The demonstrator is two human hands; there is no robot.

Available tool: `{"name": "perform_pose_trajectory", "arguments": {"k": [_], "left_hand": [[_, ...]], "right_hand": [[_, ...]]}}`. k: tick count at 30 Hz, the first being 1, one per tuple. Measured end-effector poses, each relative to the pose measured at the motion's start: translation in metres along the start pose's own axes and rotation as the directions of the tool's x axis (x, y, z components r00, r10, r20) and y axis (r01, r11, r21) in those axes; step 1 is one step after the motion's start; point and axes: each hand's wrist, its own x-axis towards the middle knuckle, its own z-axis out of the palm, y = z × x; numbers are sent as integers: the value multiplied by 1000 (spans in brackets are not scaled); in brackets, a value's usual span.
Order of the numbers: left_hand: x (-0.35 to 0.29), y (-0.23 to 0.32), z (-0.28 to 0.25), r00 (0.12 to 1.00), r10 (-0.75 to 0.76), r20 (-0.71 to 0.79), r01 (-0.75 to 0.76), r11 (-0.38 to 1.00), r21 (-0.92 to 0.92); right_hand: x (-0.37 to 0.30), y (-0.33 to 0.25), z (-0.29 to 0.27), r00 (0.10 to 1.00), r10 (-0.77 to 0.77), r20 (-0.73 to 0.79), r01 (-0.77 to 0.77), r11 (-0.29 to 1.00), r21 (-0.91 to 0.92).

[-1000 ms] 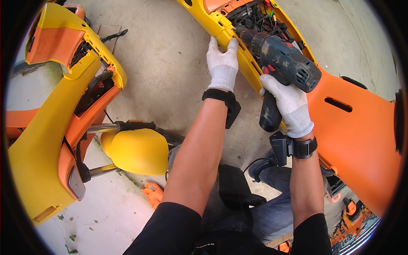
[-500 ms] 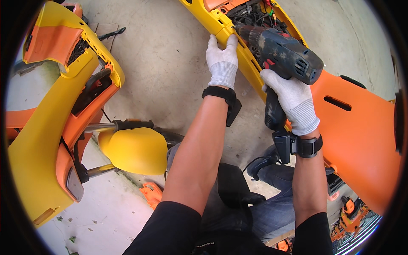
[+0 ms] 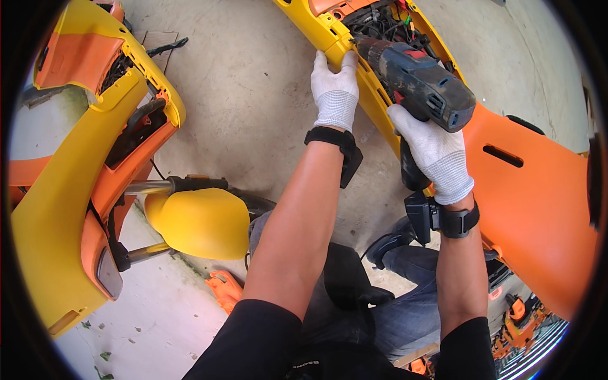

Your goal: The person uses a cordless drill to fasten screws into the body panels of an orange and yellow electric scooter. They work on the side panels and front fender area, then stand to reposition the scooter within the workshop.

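Note:
My right hand [image 3: 430, 142], in a white knit glove, is wrapped round the grip of a dark cordless drill [image 3: 427, 85]. The drill's nose points up and left, to the inner edge of a long yellow body panel [image 3: 380, 98]; its very tip is hard to make out. At the outer edge of that panel is my gloved left hand [image 3: 334, 85], thumb and fingers apart, holding the edge; part of its grip is hidden. Dark wiring [image 3: 386, 25] lies exposed inside the body beside the drill's nose.
An orange body section [image 3: 532, 183] with a slot extends to the right. At left stands another yellow-and-orange vehicle body [image 3: 69, 183], with a yellow fender [image 3: 202, 225] near my left forearm. An orange part [image 3: 225, 290] lies on the floor below it. More orange parts [image 3: 522, 323] are at lower right.
The drill has tilted slightly, its rear end shifting a little left and down. My left hand and the panel sit slightly farther right in the picture. Both hands keep their holds.

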Motion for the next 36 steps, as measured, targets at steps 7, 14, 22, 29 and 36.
{"name": "perform_pose_trajectory", "arguments": {"k": [7, 14, 22, 29, 36], "left_hand": [[-6, 7, -1, 1000, 1, -1, -1, 1000, -30], [-4, 1, 3, 999, 10, -50, -14, 997, -78], [-2, -2, 5, 997, 2, -77, -7, 997, -72], [-8, 7, 2, 997, -21, -68, 17, 998, -61], [-7, 5, 2, 997, -39, -70, 34, 997, -63]], "right_hand": [[14, -7, -8, 992, -110, 55, 119, 975, -189], [22, -27, -13, 988, -73, 137, 125, 898, -422], [11, -3, -5, 955, -239, 175, 297, 777, -556], [11, 7, -8, 968, -192, 160, 245, 857, -454], [15, -1, -13, 983, -110, 146, 152, 938, -313]]}}
